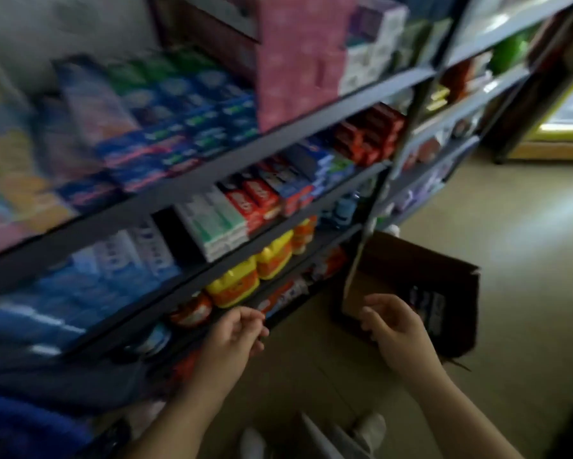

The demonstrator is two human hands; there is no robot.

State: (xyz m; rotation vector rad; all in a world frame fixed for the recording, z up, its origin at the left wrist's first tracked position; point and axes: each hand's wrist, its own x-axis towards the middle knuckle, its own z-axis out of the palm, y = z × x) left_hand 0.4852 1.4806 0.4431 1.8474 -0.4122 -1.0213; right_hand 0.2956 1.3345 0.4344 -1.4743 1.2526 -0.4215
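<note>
1. The dark packet [427,309] lies inside the cardboard box [462,293], which stands open on the floor [311,376] at the foot of the shelf unit [212,180], on the person's right
2. The right grip [394,326] hovers over the box's near rim, fingers loosely curled and holding nothing. The packet sits just beside it on its outer side, lower down in the box
3. The left grip [235,332] is also loosely curled and empty. It hangs at the edge of a low shelf, near a red and white pack [283,294] and below the yellow bottles [235,286], well apart from the box
4. The packet's long axis seems to run away from the person, roughly in line with the right forearm, though blur makes this uncertain
5. The right grip is plainly the nearer one, so the pick likely falls to it: a short dip down and outward into the box. Its fingers would probably need to turn across the packet's narrow side
6. The shelves lie to the left of the box, so anything lifted out would travel leftward, toward the waiting left grip
</note>
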